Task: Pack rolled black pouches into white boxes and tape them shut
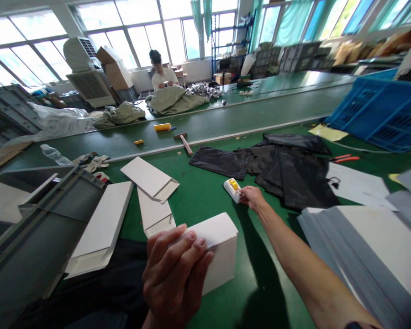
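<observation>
Holding a white box [222, 256], the left grip [176, 269] is nearest, fingers curled over its top edge and closed on it, the box tilted just above the surface [192, 183]. Dark cloth [106, 283] lies left of this grip. Stacked grey-white sheets [373, 246] sit well to its right, past the right forearm. Ahead-left of it, a long white carton [102, 219] leans beside a grey crate [68, 214]; two more white cartons [149, 178] overlap beyond the left grip, flaps open.

Farther out, the right grip [245, 195] has fingers nearly closed on the near end of a small white-and-yellow item [232, 189], which is at the surface ahead-right of the white box. Black sheets [281, 169] lie crumpled just beyond and right of the right grip; an orange-handled tool [345, 158] is past them, to the right.

Beyond both grips: a tool with a pinkish handle [186, 145], a yellow roll [162, 127], a clear bottle [55, 154] far left, and a blue crate [380, 109] far right. Across from the grips, a person [162, 75] sits behind grey-green fabric [176, 99], hands at a small object, too small to tell. Windows [140, 32] line the back.
</observation>
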Demonstrator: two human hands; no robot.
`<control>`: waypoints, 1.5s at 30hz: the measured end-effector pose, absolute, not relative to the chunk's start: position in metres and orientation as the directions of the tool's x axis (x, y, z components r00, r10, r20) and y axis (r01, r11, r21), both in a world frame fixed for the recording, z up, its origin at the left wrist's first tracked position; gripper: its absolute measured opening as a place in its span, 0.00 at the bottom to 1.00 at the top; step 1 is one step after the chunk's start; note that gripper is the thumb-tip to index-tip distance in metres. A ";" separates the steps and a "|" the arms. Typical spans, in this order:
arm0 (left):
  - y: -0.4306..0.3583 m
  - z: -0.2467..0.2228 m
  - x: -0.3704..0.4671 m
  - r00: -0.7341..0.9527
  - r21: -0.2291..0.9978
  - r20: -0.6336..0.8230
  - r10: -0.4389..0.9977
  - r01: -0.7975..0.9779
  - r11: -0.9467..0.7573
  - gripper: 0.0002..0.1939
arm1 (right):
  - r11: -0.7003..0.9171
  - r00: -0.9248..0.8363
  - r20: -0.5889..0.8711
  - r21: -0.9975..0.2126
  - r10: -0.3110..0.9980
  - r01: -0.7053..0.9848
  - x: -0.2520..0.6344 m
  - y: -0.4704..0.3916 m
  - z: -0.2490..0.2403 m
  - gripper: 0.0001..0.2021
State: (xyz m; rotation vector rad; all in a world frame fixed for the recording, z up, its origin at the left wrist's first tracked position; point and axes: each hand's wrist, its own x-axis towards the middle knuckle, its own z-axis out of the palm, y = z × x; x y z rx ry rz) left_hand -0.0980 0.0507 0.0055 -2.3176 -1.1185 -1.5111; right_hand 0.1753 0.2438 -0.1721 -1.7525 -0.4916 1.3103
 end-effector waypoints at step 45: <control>0.056 0.014 -0.090 0.045 0.363 0.854 0.518 0.661 -0.656 0.09 | -0.503 0.121 -0.497 -0.778 0.859 0.376 0.195 0.202 -0.161 0.12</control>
